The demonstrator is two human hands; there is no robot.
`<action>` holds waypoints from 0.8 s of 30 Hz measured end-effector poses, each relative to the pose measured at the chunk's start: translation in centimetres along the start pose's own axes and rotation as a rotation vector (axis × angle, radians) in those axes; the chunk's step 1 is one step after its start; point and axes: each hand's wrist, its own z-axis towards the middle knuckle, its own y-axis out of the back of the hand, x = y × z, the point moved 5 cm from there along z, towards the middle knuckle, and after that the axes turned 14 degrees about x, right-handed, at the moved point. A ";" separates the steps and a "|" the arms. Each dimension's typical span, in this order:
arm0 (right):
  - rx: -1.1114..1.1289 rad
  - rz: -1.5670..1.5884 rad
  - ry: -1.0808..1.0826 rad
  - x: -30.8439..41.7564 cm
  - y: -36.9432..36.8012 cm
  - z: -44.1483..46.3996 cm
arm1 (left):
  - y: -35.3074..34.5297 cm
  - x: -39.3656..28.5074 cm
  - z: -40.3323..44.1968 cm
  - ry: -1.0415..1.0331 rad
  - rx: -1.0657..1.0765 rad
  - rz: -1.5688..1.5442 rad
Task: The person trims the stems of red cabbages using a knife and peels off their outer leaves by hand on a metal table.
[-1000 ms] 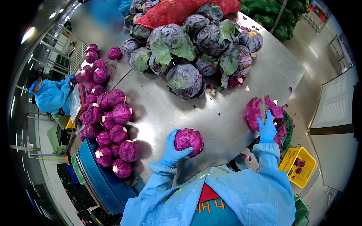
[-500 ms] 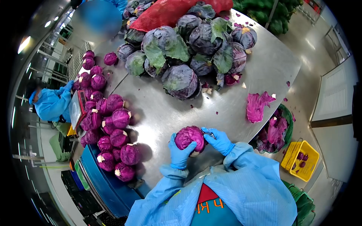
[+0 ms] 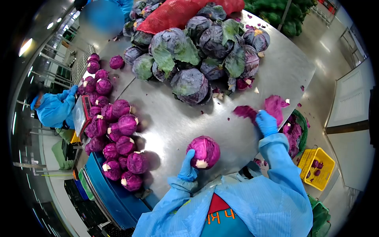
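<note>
One left hand [image 3: 187, 167], blue-gloved, closed around the near left side of a purple cabbage [image 3: 206, 149]; thumb laid against the head, pale cut stem end turned toward the wearer. The cabbage sits low at the near part of the metal table [image 3: 166, 110], in front of the wearer's chest; whether it touches the metal cannot be told.

One right hand [image 3: 267, 124], blue-gloved, out to the right, well apart from the cabbage; fingers closed on a torn purple leaf [image 3: 245, 111], blurred, which spreads to the left of the fingertips.

One further leaf [image 3: 274, 108], crumpled purple, just beyond the right hand, near the table's right edge.

One green basket [image 3: 304, 133], purple leaves inside, below that edge. One yellow basket [image 3: 331, 174] on the floor beyond it, small purple pieces inside.

Several purple heads [image 3: 127, 124], glossy, pale stem ends showing on many, grouped along the left of the table. One red-sided scale [image 3: 81, 112] beside them. One blue bin [image 3: 114, 197] below the near end of the group.

One heap of dark cabbages [image 3: 190, 86], dull purple, with green outer leaves, across the far middle; a red mesh sack [image 3: 173, 16] lying along its far side. Assorted pale and purple scraps on the metal nearby.

One person [image 3: 55, 108] in blue clothing, far left, behind the scale.
</note>
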 end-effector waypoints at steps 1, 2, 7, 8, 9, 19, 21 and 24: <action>0.010 0.088 -0.088 -3.6 0.3 -0.7 | -0.1 0.2 0.4 -0.002 -0.041 0.014; 0.029 0.173 -0.194 -7.5 0.0 -1.8 | -0.2 0.0 1.0 -0.009 -0.079 0.029; -0.249 0.407 -0.490 -17.1 0.5 -11.6 | -5.5 -5.8 1.4 -0.768 -0.502 1.593; -0.184 0.282 -0.583 -18.8 0.0 -13.9 | -4.8 -4.7 3.2 -0.547 -0.197 1.363; -0.202 0.293 -0.605 -20.3 -1.0 -16.5 | -6.9 -5.2 3.4 -0.501 0.090 1.782; -0.062 0.751 -0.612 -4.9 3.3 -13.7 | -9.2 -3.8 3.5 -0.241 -0.117 1.907; 0.157 1.296 -0.383 -2.1 -2.4 -11.5 | -8.9 -3.3 3.5 -0.257 -0.147 1.910; 0.419 0.636 -0.023 8.9 -2.6 -10.0 | -8.5 -3.5 3.7 -0.281 -0.130 1.902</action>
